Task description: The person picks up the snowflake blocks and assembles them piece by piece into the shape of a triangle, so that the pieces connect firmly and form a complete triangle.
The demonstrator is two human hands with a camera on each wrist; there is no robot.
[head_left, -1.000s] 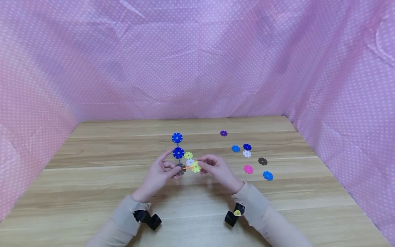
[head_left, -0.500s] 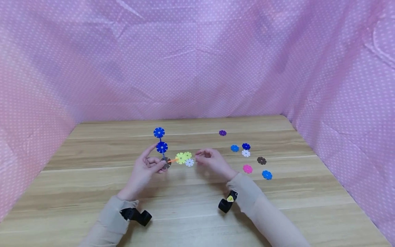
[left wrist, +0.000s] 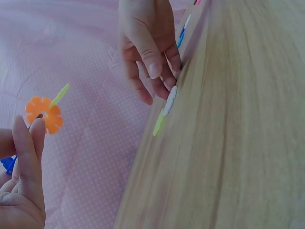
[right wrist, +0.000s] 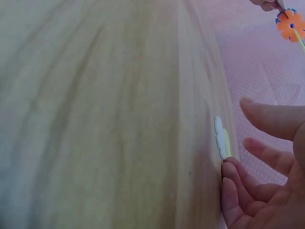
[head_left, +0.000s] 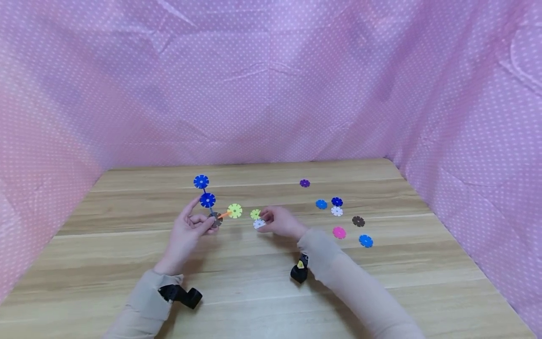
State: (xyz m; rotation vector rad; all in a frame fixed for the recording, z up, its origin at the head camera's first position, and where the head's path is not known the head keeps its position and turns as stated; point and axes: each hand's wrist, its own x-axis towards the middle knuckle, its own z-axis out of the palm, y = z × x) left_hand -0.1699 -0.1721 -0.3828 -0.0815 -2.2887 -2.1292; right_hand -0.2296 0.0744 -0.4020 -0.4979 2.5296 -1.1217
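Observation:
My left hand (head_left: 183, 235) pinches the dark brown disc (head_left: 218, 220) of a joined chain of slotted plastic discs, held above the table. Two blue discs (head_left: 207, 200) rise from it. To its right an orange disc (left wrist: 35, 106), edge-on in the head view, carries a yellow disc (head_left: 235, 210). My right hand (head_left: 282, 222) reaches down to a white disc (head_left: 258, 224) and a yellow-green disc (head_left: 255, 214) on the table. In the right wrist view its thumb stands apart from the fingers, and fingertips touch the table beside the white disc (right wrist: 219, 136).
Loose discs lie at the right of the wooden table (head_left: 254, 292): purple (head_left: 305, 183), light blue (head_left: 321, 204), dark blue (head_left: 337, 201), white (head_left: 337, 211), brown (head_left: 358, 221), pink (head_left: 339, 232) and another light blue (head_left: 366, 241). A pink dotted cloth (head_left: 271, 94) surrounds the table.
My left hand has carried the disc chain leftward. My right hand has let go of the chain's yellow disc and moved to the white disc on the table.

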